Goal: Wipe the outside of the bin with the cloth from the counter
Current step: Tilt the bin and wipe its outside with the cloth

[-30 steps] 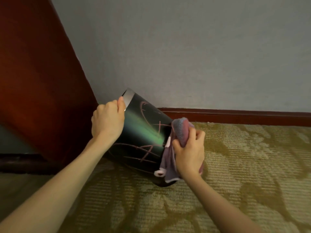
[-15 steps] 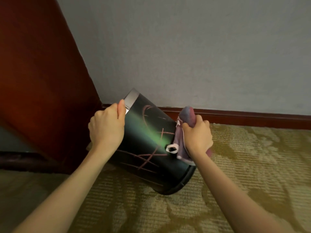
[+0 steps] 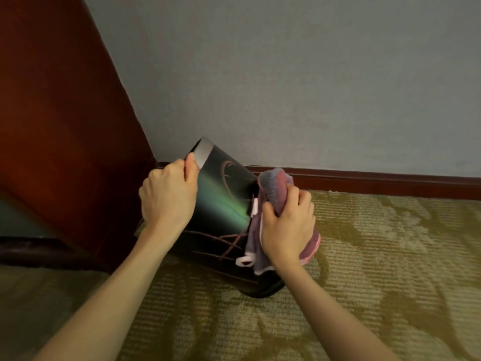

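Observation:
A glossy black bin (image 3: 221,204) with pink line marks and a silver rim band is tilted to the left on the carpet, resting on its lower right base edge. My left hand (image 3: 168,195) grips the rim at the upper left. My right hand (image 3: 286,222) clutches a bunched purple and pink cloth (image 3: 273,188) pressed against the bin's right side. The cloth's loose end with a pale trim hangs down below my fingers. The bin's opening is hidden.
A dark red wooden panel (image 3: 59,126) rises at the left, close to the bin. A grey wall (image 3: 312,87) with a dark red skirting board (image 3: 390,183) runs behind it. Patterned olive carpet (image 3: 377,256) spreads to the right and front.
My right hand with the cloth slid up the bin's right side from near the base, then settled a little lower. My left hand kept its grip on the rim.

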A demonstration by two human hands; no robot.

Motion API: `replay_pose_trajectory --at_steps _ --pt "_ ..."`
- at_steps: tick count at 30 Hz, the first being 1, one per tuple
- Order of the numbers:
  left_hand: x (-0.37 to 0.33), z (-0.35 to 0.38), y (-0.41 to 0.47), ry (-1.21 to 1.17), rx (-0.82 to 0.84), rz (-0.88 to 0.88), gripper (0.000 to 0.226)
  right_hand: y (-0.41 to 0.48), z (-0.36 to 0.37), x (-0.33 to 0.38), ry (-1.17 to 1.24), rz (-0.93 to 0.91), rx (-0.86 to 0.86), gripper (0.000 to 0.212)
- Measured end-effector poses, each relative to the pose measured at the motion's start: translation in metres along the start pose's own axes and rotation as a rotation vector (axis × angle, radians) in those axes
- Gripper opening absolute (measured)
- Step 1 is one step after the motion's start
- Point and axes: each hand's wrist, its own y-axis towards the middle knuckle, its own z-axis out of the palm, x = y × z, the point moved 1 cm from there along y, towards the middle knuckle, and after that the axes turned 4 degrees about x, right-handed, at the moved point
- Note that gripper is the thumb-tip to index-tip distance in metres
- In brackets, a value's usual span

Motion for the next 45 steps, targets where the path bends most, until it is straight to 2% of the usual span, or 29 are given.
replay_pose_trajectory --at_steps 4,9,13,17,25,28,32,37,45 --pt "0.002 -0.005 -0.007 -0.028 0.021 0.029 0.049 0.024 0.001 -0.003 0.013 0.042 0.086 0.035" --pt "0.000 -0.011 -0.016 -0.030 0.035 0.061 0.045 0.066 0.010 -0.008 -0.010 0.241 0.268 0.030" --pt "-0.006 -0.010 -0.018 -0.006 0.050 0.077 0.050 0.079 0.013 -0.015 0.002 0.344 0.377 0.031" --pt "-0.013 -0.007 -0.019 0.029 0.031 0.080 0.056 0.066 0.009 -0.014 -0.038 0.280 0.296 0.031" --pt "-0.030 0.003 -0.002 0.063 0.041 0.052 0.055 -0.002 -0.005 0.013 -0.048 0.117 -0.052 0.039" --pt "-0.028 0.003 0.001 0.061 0.035 0.051 0.054 -0.021 -0.002 0.022 -0.084 0.027 -0.096 0.041" --pt "-0.024 -0.001 -0.006 0.027 0.029 0.082 0.051 -0.016 -0.005 0.021 -0.074 0.006 -0.102 0.039" --pt "-0.020 -0.005 -0.009 -0.011 0.065 0.064 0.053 0.011 -0.005 0.022 -0.026 0.046 -0.002 0.032" --pt "-0.011 -0.015 -0.031 -0.066 0.086 0.143 0.052 0.072 0.008 0.009 -0.013 0.226 0.324 0.035"
